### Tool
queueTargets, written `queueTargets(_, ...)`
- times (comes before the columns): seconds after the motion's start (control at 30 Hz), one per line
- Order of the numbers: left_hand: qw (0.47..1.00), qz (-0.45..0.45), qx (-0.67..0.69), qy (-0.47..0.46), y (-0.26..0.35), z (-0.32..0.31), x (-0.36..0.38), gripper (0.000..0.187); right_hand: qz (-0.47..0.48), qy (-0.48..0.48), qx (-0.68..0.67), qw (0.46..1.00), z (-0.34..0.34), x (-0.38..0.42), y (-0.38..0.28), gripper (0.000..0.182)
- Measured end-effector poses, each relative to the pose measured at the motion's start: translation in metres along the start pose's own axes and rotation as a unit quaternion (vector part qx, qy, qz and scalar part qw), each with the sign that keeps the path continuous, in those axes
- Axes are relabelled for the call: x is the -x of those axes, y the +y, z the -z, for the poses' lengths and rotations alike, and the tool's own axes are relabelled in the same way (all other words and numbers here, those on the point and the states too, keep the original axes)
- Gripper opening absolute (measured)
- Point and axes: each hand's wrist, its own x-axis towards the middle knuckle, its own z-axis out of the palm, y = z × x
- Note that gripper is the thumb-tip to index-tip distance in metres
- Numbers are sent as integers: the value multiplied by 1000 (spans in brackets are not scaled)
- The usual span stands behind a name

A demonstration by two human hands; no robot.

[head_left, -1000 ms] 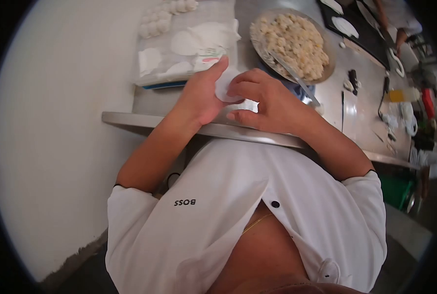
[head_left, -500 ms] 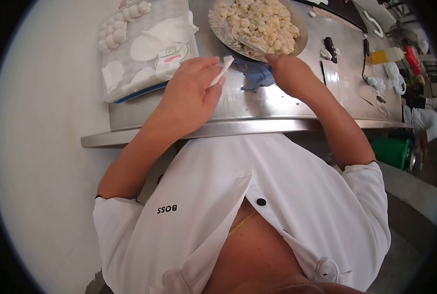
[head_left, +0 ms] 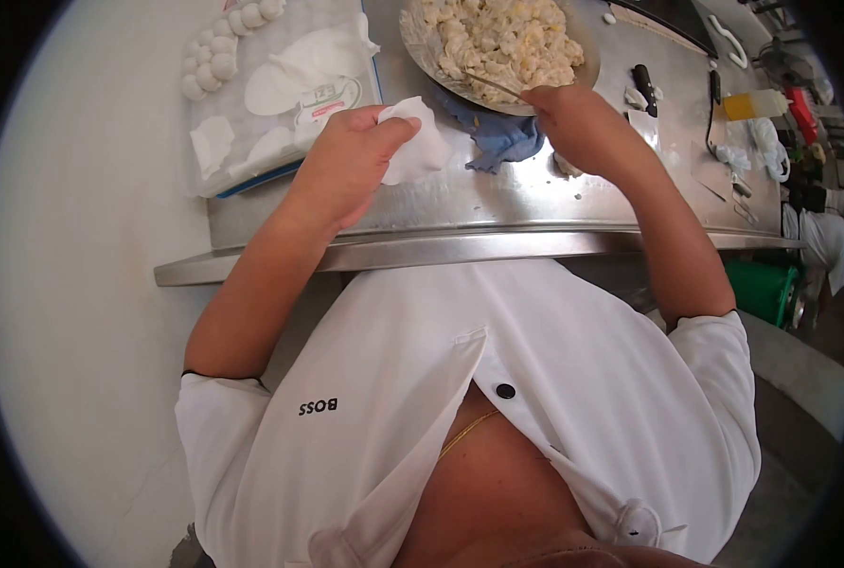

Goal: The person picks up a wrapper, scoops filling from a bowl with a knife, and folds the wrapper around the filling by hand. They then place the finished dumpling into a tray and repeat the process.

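Observation:
A thin white round sheet (head_left: 416, 142), like a dough wrapper, hangs from my left hand (head_left: 351, 156), pinched between thumb and fingers. My right hand (head_left: 578, 128) grips a thin utensil (head_left: 494, 86) whose far end rests in the creamy, chunky filling (head_left: 507, 38). That filling sits in a wide round metal bowl (head_left: 422, 59). A crumpled blue cloth (head_left: 507, 142) lies partly beneath the bowl. To the left, a tray (head_left: 289, 161) under plastic carries more white sheets (head_left: 294, 80) and several folded white dumplings (head_left: 215, 59) in its far left corner.
On the steel table (head_left: 422, 208) at right lie a black-handled knife (head_left: 643, 87), a yellow squeeze bottle (head_left: 755, 105) and plastic bags (head_left: 770, 147). A green bin (head_left: 761, 292) stands beyond the table's right end. A person in white (head_left: 824, 241) is at far right.
My left hand has moved slightly left and down, and the white sheet now faces the camera more fully. My right hand has shifted slightly right and up with the utensil.

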Motion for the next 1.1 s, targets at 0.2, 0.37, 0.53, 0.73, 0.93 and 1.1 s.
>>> queueTargets(0.2, 997, 7, -68, 22, -15, -4, -23, 25, 20, 43, 16, 999, 10, -3, 9, 31)
queueTargets(0.37, 988, 7, -121, 96, -17, -4, -43, 35, -11, 51, 14, 999, 3, -5, 12, 28)
queueTargets(0.53, 990, 13, -96, 102, -11, -14, -49, 38, -19, -22, -79, 996, 6, 11, 7, 28)
queueTargets(0.73, 990, 86, -35, 109, -14, -16, -66, 30, 71, 84, -59, 992, -3, -4, 24, 29)
queueTargets(0.93, 984, 107, -47, 134, -14, -18, -74, 30, 28, -3, -37, 999, 17, 2, 22, 28)
queueTargets(1.1, 975, 131, -68, 165, -9, -24, -78, 31, 33, 55, -37, 997, 10, 1, 33, 27)
